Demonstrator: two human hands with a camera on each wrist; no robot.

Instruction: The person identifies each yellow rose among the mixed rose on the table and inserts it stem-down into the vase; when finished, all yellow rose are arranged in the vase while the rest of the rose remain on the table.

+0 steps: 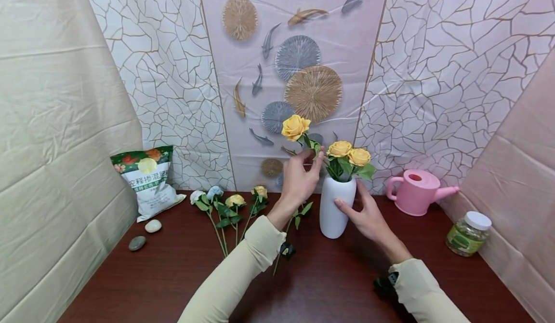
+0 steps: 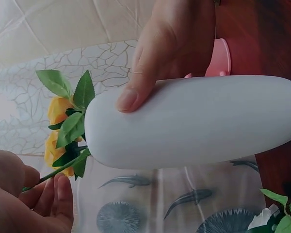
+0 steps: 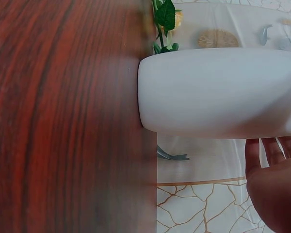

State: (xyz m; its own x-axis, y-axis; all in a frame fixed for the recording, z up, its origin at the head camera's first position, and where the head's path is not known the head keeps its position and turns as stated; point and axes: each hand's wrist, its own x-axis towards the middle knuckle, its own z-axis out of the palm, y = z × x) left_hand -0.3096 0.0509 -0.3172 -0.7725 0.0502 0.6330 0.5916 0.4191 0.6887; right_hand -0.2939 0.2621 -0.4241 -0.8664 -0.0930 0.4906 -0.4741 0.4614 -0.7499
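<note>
A white vase (image 1: 334, 207) stands on the table, two yellow roses (image 1: 349, 154) with green leaves rising from its mouth. My right hand (image 1: 370, 217) grips the vase from the right, thumb on its front and fingers round behind. By the stem, my left hand (image 1: 301, 176) pinches another yellow rose (image 1: 296, 127), left of the vase mouth. In the left wrist view its green stem (image 2: 53, 172) runs from my left hand (image 2: 31, 194) to the vase's mouth, where the lower end is hidden. The right wrist view shows the vase base (image 3: 150, 94) on the table.
Several loose flowers, white, blue and yellow (image 1: 235, 200), lie on the table (image 1: 182, 275) to the left. Farther left are a fertilizer bag (image 1: 149, 188) and two stones (image 1: 153, 225). A pink watering can (image 1: 414, 195) and a lidded jar (image 1: 468, 236) stand at right.
</note>
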